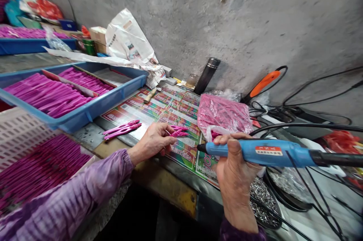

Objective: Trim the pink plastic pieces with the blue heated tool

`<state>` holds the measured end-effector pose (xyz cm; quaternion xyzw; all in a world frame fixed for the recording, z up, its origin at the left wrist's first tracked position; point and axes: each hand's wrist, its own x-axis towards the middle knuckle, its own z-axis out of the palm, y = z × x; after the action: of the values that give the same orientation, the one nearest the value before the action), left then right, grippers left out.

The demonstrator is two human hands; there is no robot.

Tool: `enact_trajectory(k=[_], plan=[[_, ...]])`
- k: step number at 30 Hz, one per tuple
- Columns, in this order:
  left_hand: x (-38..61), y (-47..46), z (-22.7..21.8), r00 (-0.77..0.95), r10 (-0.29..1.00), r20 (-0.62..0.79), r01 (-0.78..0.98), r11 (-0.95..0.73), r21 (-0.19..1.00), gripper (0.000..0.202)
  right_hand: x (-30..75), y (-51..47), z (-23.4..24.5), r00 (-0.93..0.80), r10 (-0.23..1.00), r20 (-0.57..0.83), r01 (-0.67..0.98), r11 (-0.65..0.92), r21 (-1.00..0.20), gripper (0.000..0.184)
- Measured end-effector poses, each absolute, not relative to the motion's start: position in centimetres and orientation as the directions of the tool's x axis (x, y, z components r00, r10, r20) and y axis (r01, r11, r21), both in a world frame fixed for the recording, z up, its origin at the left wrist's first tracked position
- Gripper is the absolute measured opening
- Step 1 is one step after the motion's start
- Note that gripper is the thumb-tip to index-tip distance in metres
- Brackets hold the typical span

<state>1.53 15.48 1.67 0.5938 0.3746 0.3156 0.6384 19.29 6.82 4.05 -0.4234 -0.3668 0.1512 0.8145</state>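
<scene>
My right hand [238, 173] is wrapped around a blue electric screwdriver [263, 151], its black tip pointing left over the bench. My left hand [154, 139] is closed in a pinch at a pink plastic piece [178, 132], partly hidden by the fingers, above a printed sheet [181, 154]. Left of that hand lies a small bunch of slim pink plastic pieces [121, 129]. A clear bag of pink parts [224, 114] rests beyond the screwdriver tip. Small metal screws or pins fill a round dish [263, 199] beside my right wrist.
A blue divided tray [70, 122] of pink pieces stands at left, above a white basket [25, 135] holding more. A hammer [150, 96] and a black flask [208, 75] are toward the wall. Cables [309, 125] and an orange-handled tool [265, 83] are at right.
</scene>
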Motion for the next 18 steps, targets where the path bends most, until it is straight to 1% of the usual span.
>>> enact_trajectory(k=[3,7,10,12,14,16,18], plan=[[1.4,14.8,1.7,0.532,0.84,-0.106,0.059,0.088,0.994,0.026,19.3,6.6,4.1,0.688,0.561,0.461,0.046,0.599,-0.799,0.036],[1.3,13.9,1.7,0.524,0.849,-0.074,0.062,0.049,0.997,0.024,19.1,5.8,4.2,0.676,0.587,0.446,0.008,0.599,-0.801,0.034],[1.3,13.1,1.7,0.548,0.836,-0.007,0.074,-0.039,0.996,0.023,19.2,4.9,4.3,0.669,0.602,0.436,-0.026,0.605,-0.796,0.032],[1.4,12.6,1.6,0.566,0.822,0.058,0.111,-0.145,0.983,0.021,19.3,4.2,4.4,0.664,0.616,0.424,-0.05,0.602,-0.797,0.031],[1.6,12.1,1.2,0.584,0.797,0.152,0.164,-0.299,0.94,0.015,19.5,3.5,4.5,0.663,0.625,0.412,-0.066,0.597,-0.799,0.031],[1.8,11.5,0.8,0.623,0.734,0.271,0.205,-0.487,0.849,0.011,19.6,2.9,4.7,0.67,0.625,0.401,-0.075,0.594,-0.801,0.032],[2.1,11.0,0.1,0.673,0.637,0.376,0.225,-0.661,0.716,0.012,19.7,2.3,4.9,0.677,0.626,0.387,-0.084,0.589,-0.804,0.033]])
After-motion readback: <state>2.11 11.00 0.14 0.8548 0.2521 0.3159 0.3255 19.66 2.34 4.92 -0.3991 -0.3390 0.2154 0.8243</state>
